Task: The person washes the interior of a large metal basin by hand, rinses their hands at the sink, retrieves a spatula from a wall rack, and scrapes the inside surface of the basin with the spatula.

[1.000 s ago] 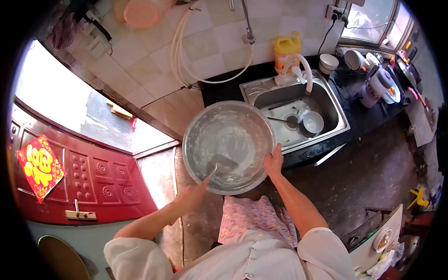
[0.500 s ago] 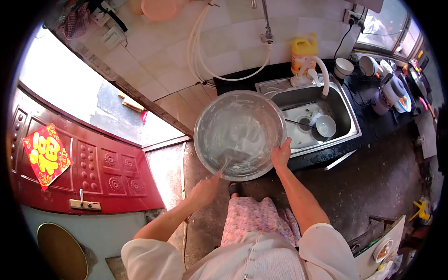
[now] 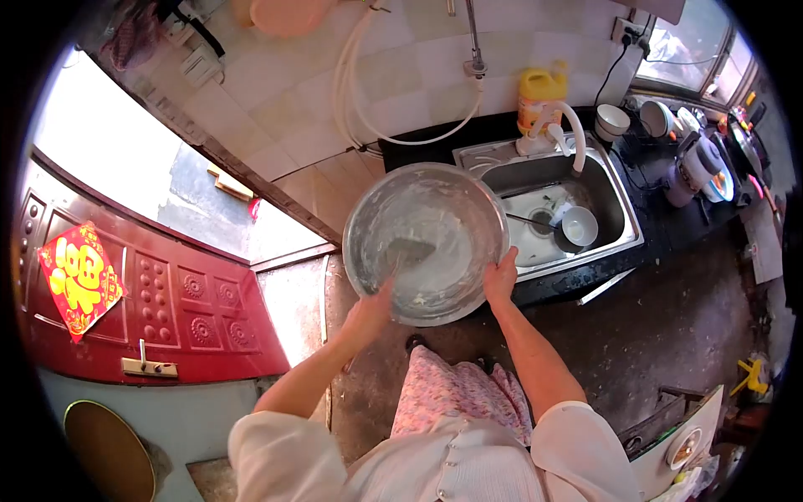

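Note:
A large round metal basin (image 3: 358, 251) is held in front of me, its inside smeared with whitish residue. My left hand (image 3: 369, 315) is closed around the handle of a flat-bladed spatula (image 3: 409, 250) at the basin's near left rim. The blade lies inside the basin, over the pale wet-looking bottom. On the right side, my right hand (image 3: 501, 279) grips the basin's rim, its fingers partly hidden by the basin wall.
Right of the basin is a steel sink (image 3: 615, 197) holding a white bowl (image 3: 580, 226). A white faucet (image 3: 577, 138) and yellow jug (image 3: 539, 99) stand behind it. Stacked bowls (image 3: 612, 121) and a blender (image 3: 696, 171) sit on the dark counter. A red door (image 3: 184, 305) stands left.
My left hand has moved up towards the basin's rim, and the spatula blade has slid further towards the middle of the basin. My right hand keeps its hold on the rim.

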Demonstrator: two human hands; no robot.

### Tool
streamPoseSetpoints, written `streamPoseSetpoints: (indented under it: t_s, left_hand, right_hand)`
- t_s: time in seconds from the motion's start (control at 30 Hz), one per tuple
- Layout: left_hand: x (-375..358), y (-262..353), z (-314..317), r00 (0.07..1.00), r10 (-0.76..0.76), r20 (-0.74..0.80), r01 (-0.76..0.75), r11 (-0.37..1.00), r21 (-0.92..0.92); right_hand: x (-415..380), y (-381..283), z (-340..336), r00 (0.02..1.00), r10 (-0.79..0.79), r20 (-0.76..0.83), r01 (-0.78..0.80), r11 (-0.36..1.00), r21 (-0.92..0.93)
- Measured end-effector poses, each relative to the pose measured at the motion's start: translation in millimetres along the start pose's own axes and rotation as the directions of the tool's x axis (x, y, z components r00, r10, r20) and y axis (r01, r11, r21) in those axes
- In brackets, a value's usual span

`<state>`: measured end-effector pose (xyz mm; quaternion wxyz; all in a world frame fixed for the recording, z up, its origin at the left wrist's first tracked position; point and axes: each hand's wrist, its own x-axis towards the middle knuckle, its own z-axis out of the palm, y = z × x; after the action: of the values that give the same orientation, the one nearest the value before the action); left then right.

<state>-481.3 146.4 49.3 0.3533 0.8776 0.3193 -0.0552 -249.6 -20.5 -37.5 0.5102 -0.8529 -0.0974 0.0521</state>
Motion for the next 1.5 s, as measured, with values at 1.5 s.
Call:
streamPoseSetpoints:
  t_s: [1.5]
  left_hand:
    - [26.0, 40.8, -30.2, 0.863, 0.303, 0.404, -0.498, 0.639, 0.587]
  right_hand:
    - [0.9, -21.0, -32.9, 0.981, 0.148, 0.122, -0.121, 0.971, -0.204]
